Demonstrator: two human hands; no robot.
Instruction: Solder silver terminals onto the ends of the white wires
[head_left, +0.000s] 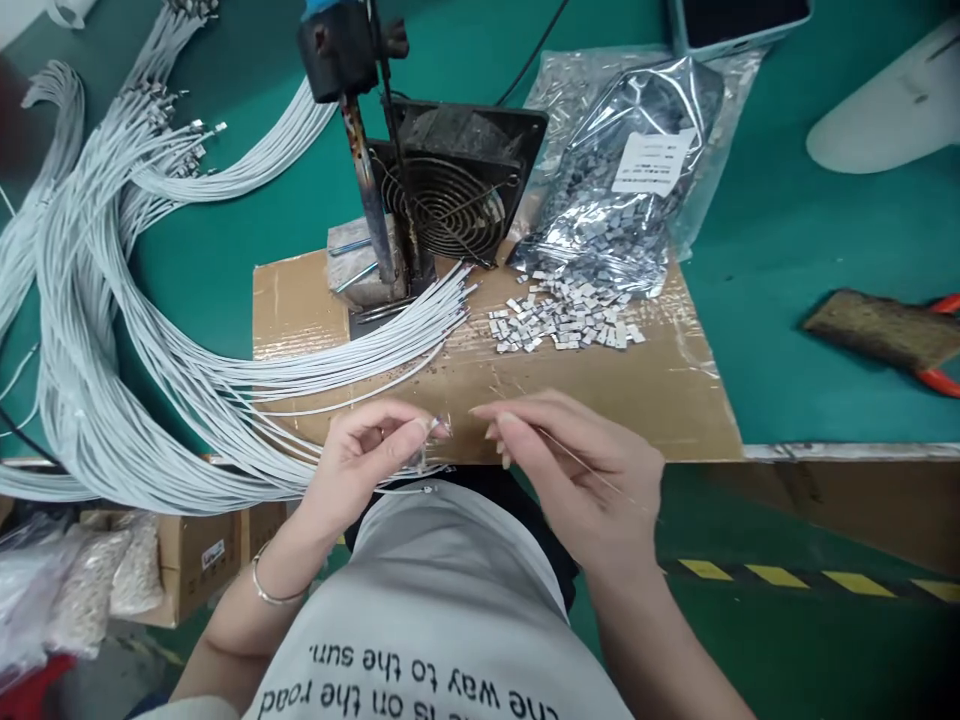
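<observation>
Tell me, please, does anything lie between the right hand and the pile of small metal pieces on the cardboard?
Nothing visible does. Bare cardboard separates the right hand from the metal pieces; the white wires lie off to the left.

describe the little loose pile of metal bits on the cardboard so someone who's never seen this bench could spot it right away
Start at the brown cardboard sheet on the green bench. Behind it stands a black fan, with a shiny plastic bag to its right. The loose metal pieces lie spilled just below the bag's mouth, bare on the cardboard, unlike those in the bag.
</observation>
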